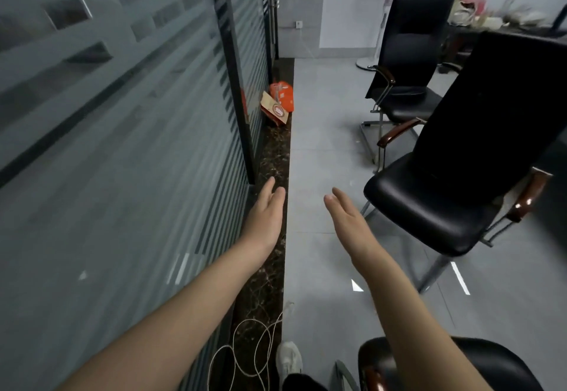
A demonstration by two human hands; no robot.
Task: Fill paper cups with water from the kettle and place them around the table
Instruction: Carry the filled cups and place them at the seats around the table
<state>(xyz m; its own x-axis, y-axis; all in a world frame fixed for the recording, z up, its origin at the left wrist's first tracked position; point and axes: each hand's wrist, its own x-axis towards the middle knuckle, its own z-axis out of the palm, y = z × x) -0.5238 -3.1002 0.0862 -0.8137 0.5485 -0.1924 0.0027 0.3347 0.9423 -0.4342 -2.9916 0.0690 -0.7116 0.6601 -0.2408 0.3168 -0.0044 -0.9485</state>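
Risk comes first from the floor: a thin pale cord [245,344] loops in loose coils at 6 o'clock beside a white shoe [288,357], and I judge a step could snag it. At 9 o'clock stands a frosted glass partition [122,114], smooth, banded with fine horizontal stripes. The left hand [265,216] reaches forward near it, flat, fingers together, holding nothing. The right hand [346,219] is likewise extended and bare. At 12 o'clock an orange bag [280,93] and a tan card lean on the dark marbled strip. At 3 o'clock 2 glossy black chairs [445,200] with curved wooden armrests narrow the passage; a hip could bump them. No kettle or paper cups show; the cluttered table [503,27] lies at 1 o'clock.
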